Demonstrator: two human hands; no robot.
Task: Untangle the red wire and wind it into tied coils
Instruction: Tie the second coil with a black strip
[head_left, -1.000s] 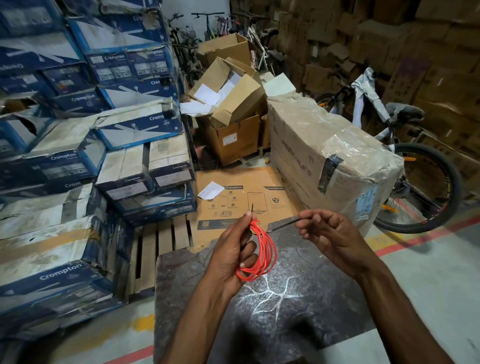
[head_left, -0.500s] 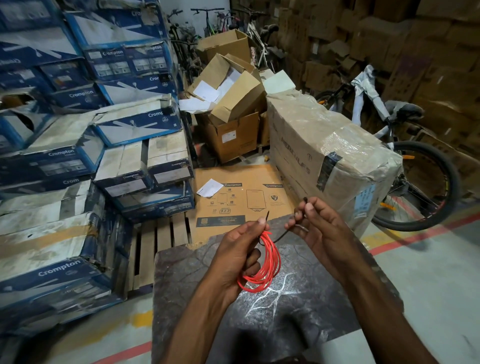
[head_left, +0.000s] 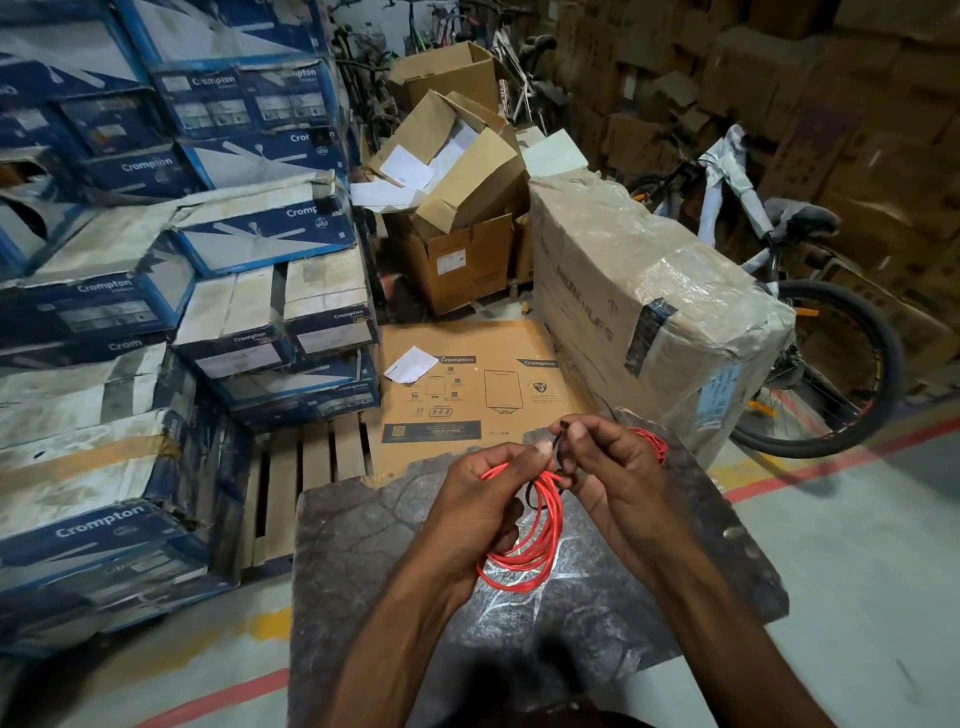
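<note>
Wire: red wire (head_left: 549, 519) wound into a coil of several loops, hanging from the grip and sagging toward the person; whether its lowest arc touches the surface below cannot be told.
Grip: left hand (head_left: 480, 501) has its fingers curled round the top of the coil, with the thumb pressed on the strands.
Pinch: right hand (head_left: 621, 480), just right of the grip, has its fingertips pressed together on a thin black tie (head_left: 558, 451).
Tie: it runs from the pinch down to the coil's top, close beside the left thumb; whether it goes round the loops cannot be told.
Behind the pinch: second red coil (head_left: 653, 444), partly hidden by the right hand's knuckles.
Under the grip: dark mottled slab (head_left: 374, 551), below both hands.
Beyond the grip: flat cardboard carton (head_left: 498, 415) with a white paper sheet (head_left: 411, 365) on it.
Right of the grip: plastic-wrapped carton (head_left: 649, 291), with a bicycle (head_left: 836, 364) behind it.
Left of the grip: wooden pallet (head_left: 296, 467) and stacked blue-and-white boxes (head_left: 104, 296).
</note>
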